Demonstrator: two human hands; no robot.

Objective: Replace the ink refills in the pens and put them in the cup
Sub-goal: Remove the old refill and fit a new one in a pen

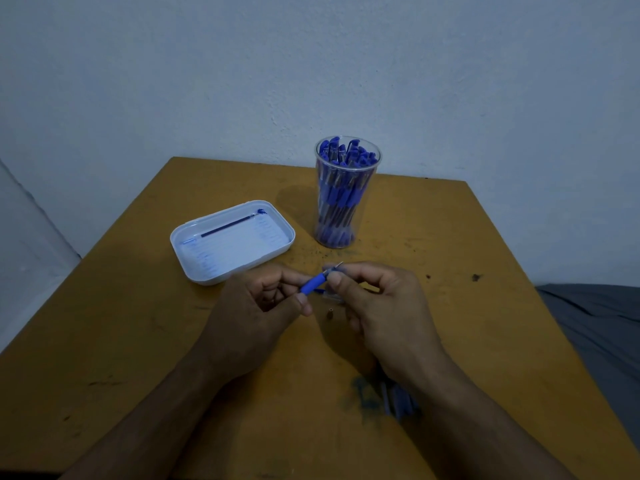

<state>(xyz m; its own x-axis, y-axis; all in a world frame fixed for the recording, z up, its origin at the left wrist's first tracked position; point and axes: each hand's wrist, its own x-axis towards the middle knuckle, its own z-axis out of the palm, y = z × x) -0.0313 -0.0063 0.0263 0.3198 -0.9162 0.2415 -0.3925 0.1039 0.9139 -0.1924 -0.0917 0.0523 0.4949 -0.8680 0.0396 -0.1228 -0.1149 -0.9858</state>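
Two bare hands met above the middle of the brown table (138,341), working on one blue pen (313,283). The left hand (256,313) gripped the pen's barrel with curled fingers and thumb, the blue grip section sticking out toward the right. The right hand (377,306) pinched the pen's front end between thumb and forefinger, where a thin refill tip (337,265) poked out, angled up and away. Just below the hands, a small brownish metal tip (330,313) lay loose on the tabletop, and a clear piece with a bit of blue showed beneath the right thumb, too hidden to identify. At the far side of the table stood a clear plastic cup (346,192), upright and packed with blue-capped pens. To its left, well apart from the hands, sat a white tray (231,242) holding a single dark refill (227,227) lying along its far wall, with a blue ink smear in the far right corner. Near the right forearm, a blurred cluster of bluish pieces (398,400) rested on the table beside an ink stain. A grey cloth (602,327) lay off the table's right edge.
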